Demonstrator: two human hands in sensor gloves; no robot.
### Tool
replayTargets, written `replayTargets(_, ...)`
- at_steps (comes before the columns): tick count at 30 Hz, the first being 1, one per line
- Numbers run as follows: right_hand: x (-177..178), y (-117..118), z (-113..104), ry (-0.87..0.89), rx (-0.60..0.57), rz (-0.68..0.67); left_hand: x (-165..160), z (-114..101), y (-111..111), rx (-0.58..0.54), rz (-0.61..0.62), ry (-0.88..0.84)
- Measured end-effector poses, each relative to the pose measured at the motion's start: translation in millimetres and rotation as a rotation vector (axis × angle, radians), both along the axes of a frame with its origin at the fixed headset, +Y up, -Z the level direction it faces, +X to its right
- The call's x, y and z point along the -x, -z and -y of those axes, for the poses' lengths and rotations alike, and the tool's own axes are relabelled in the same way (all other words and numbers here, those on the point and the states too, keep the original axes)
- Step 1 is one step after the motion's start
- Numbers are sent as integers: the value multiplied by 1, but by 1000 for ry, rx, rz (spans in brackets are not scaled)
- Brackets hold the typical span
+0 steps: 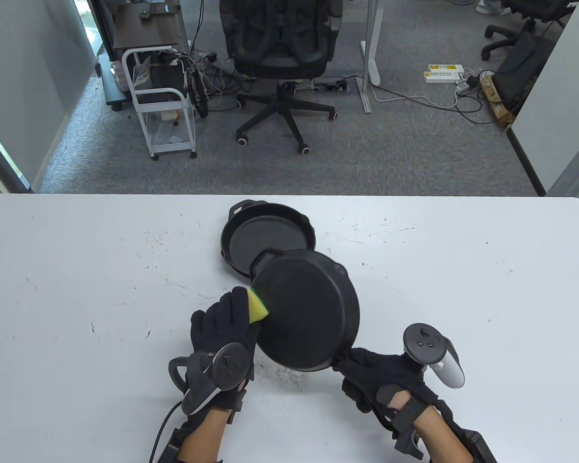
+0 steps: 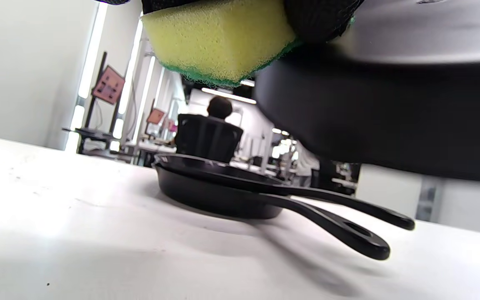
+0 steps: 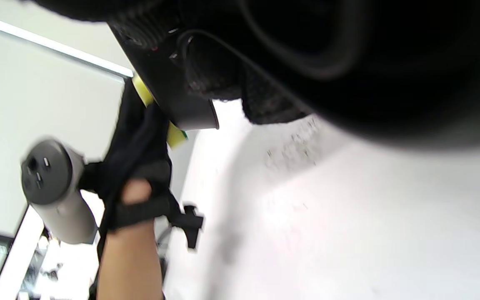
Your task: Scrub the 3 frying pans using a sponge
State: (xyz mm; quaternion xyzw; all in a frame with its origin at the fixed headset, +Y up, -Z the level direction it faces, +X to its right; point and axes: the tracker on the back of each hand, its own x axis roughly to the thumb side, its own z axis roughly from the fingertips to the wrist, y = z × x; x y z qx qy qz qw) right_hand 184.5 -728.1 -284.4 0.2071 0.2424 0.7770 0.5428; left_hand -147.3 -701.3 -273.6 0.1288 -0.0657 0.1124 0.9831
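Note:
My right hand grips the handle of a black frying pan and holds it tilted above the table, its flat bottom facing up. My left hand holds a yellow sponge with a green scrub side and presses it against the pan's left rim. In the left wrist view the sponge sits at the top beside the raised pan. Two more black pans lie stacked on the table just behind; their handles point right. In the right wrist view the pan fills the top, with my left hand beyond.
The white table carries dark specks under the raised pan. Beyond its far edge are an office chair, a white cart and floor cables. A seated person shows far off in the left wrist view.

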Motion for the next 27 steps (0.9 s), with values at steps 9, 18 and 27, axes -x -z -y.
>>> replayTargets(9,5,39,-37,-39,-193,248,-18,-2,-5,31,82,26)
replayTargets(18,69,94,-44,-390,-288,287,-31,-1,-9,62,124,75)
replayTargets(27,116,143,-26,-686,-205,293,-39,7,-6,118,129,126)
